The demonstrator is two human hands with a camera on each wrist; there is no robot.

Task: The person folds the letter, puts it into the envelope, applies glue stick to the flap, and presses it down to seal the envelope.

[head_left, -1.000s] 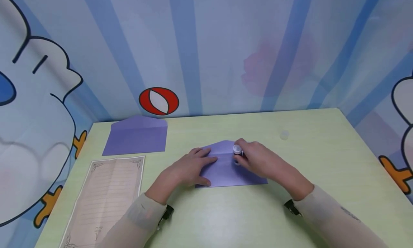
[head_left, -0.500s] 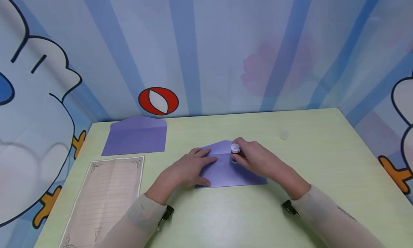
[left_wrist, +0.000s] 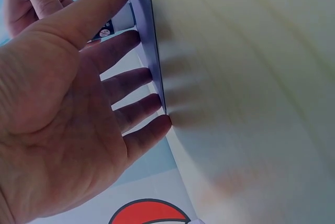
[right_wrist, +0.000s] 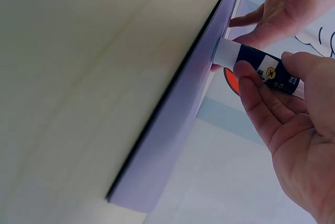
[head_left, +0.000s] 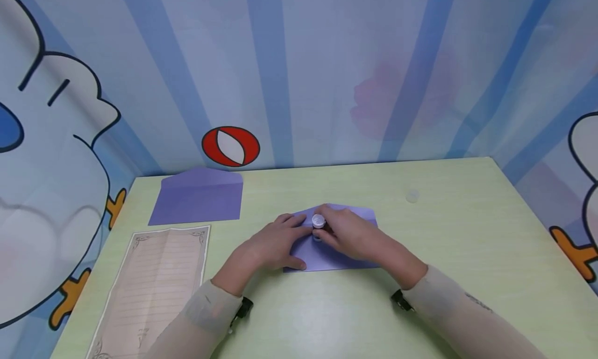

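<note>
A purple envelope (head_left: pixel 336 258) lies on the table with its flap spread away from me. My left hand (head_left: pixel 275 245) rests on its left part, fingers spread; in the left wrist view the fingertips (left_wrist: pixel 149 80) touch the envelope along its side. My right hand (head_left: pixel 355 234) grips a glue stick (head_left: pixel 318 222) upright, its lower end on the envelope close to the left index finger. The right wrist view shows the dark-labelled glue stick (right_wrist: pixel 267 69) pinched between thumb and fingers, its white end against the purple paper (right_wrist: pixel 157 156).
Another purple envelope (head_left: pixel 196 203) lies at the back left. In front of it is a lined sheet of letter paper (head_left: pixel 159 281) with an ornate border. A small translucent cap (head_left: pixel 412 195) sits at the back right. A printed backdrop (head_left: pixel 317 79) stands behind the table.
My right hand has slid the glue stick leftward across the envelope, toward the left hand. The left hand and the envelope have stayed in place.
</note>
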